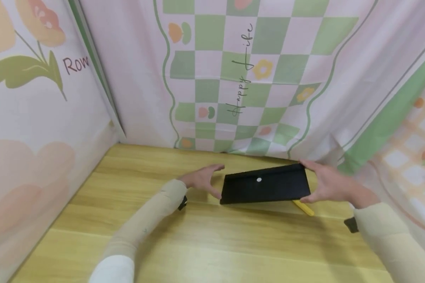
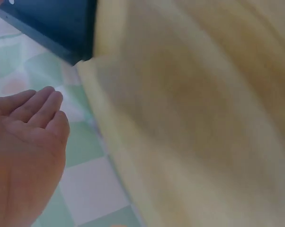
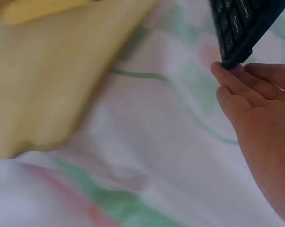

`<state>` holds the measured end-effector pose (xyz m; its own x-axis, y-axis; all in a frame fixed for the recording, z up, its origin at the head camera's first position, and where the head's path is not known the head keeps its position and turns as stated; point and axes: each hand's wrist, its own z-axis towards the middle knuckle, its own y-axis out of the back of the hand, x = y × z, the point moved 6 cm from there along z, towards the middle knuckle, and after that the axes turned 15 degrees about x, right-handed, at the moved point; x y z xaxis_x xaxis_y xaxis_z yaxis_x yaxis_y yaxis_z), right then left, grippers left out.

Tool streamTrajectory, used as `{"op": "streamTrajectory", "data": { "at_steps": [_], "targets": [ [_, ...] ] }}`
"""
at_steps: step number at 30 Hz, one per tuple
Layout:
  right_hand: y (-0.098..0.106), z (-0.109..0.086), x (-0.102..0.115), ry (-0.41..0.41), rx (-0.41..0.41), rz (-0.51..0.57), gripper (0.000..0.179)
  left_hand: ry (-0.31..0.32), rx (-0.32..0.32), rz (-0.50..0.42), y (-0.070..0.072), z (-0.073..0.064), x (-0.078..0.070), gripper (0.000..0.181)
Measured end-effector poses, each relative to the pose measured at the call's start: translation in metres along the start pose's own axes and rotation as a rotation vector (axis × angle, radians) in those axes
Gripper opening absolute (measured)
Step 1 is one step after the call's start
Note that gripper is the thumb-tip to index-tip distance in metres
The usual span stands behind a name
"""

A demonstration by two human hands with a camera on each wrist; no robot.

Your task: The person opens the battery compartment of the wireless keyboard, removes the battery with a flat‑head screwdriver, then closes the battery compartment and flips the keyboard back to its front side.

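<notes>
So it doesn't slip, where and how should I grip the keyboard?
The keyboard is probably best gripped at both short ends, coming from left and right: it is long, thin and held tilted, with keys facing away from the head camera.

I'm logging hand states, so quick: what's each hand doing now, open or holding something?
Left hand: open, beside one end of the black keyboard; thumb contact unclear.
Right hand: holding the black keyboard by its other end.
</notes>
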<state>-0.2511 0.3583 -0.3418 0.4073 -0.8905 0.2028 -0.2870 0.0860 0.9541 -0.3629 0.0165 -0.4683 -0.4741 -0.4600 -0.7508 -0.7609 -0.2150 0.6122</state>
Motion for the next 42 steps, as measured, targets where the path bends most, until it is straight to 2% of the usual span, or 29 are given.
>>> {"op": "streamTrajectory", "data": {
  "at_steps": [4,9,12,18,24,27,31,35,42],
  "targets": [
    [-0.034,-0.005,-0.023,-0.028,0.011,0.055,0.137,0.056,0.030,-0.003,-0.011,0.006,0.005,0.130],
    [-0.064,-0.008,-0.041,-0.037,0.010,0.105,0.138,0.080,0.041,0.015,-0.019,0.014,0.005,0.132],
    [-0.072,-0.007,-0.045,-0.036,-0.005,0.092,0.137,0.097,0.044,0.016,-0.022,0.018,0.005,0.132],
    [-0.086,-0.009,-0.053,-0.053,-0.012,0.114,0.139,0.131,0.045,0.086,-0.028,0.029,0.007,0.131],
    [-0.085,-0.004,-0.052,-0.051,-0.022,0.122,0.138,0.095,0.009,0.079,-0.025,0.027,0.006,0.129],
    [-0.082,0.003,-0.046,-0.037,-0.024,0.112,0.136,0.074,-0.015,0.055,-0.018,0.020,0.006,0.130],
    [-0.079,0.025,-0.033,-0.007,0.001,0.116,0.136,0.078,-0.051,0.046,-0.007,-0.001,0.014,0.131],
    [-0.082,0.049,-0.021,0.005,0.046,0.161,0.138,0.094,-0.074,0.053,0.003,-0.026,0.024,0.131],
    [-0.091,0.092,0.005,0.080,0.082,0.237,0.139,0.141,-0.104,0.024,0.014,-0.074,0.043,0.135]
  ]
}}
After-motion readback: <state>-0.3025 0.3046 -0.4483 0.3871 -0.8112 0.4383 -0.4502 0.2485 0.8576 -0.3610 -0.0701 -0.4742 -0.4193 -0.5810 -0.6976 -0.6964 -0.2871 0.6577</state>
